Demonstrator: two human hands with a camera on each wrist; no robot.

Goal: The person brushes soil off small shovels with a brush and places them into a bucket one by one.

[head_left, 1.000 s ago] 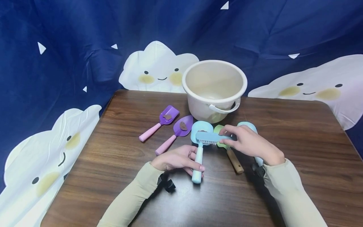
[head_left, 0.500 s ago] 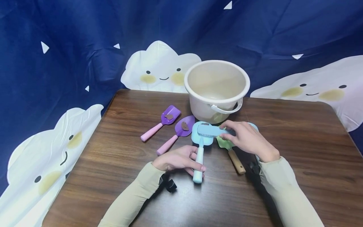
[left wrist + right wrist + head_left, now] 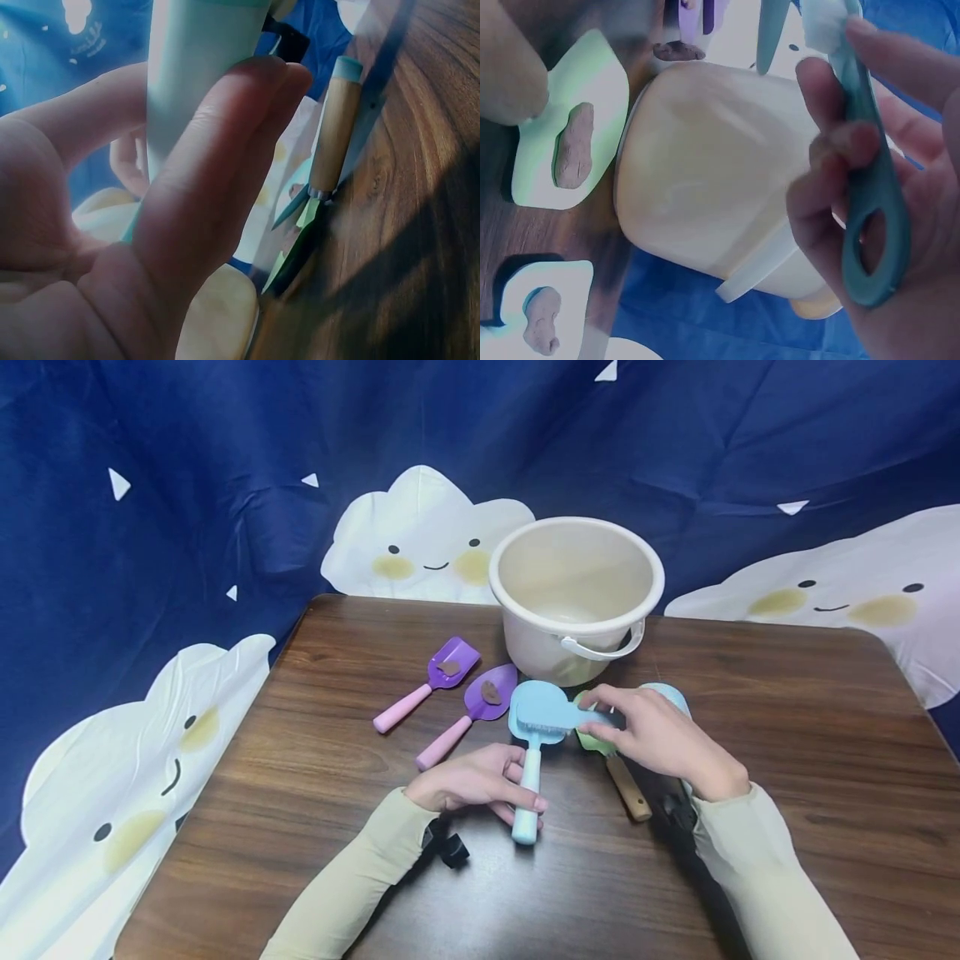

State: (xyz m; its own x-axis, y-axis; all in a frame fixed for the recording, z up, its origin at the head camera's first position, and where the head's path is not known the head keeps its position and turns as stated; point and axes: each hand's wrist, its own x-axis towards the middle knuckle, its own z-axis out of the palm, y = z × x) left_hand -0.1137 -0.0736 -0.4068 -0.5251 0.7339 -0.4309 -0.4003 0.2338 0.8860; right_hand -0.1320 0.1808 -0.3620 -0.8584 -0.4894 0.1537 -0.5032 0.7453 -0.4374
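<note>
My left hand [image 3: 476, 781] grips the pale blue handle [image 3: 530, 768] of a blue toy shovel, thumb across it. The shovel stands almost straight up the head view, its rounded blade [image 3: 540, 687] towards the bucket. With my right hand [image 3: 660, 735] I pinch a blue scrubbing brush [image 3: 543, 710] by its handle. The brush lies crosswise over the blade, bristles down, and hides most of it. In the right wrist view the brush's end [image 3: 877, 262] has an oval hole. Below my right fingers lies a green trowel [image 3: 622, 785] with a wooden handle.
Behind the tools stands a cream bucket [image 3: 517, 639]. To the left lie a purple scoop [image 3: 457, 652] and a purple trowel [image 3: 487, 710], each with a brown lump. Another blue shovel [image 3: 671, 695], with a brown lump [image 3: 544, 321], is partly under my right forearm.
My right hand and the brush have moved up the shovel blade, then back down a little. My left hand keeps its grip on the handle.
</note>
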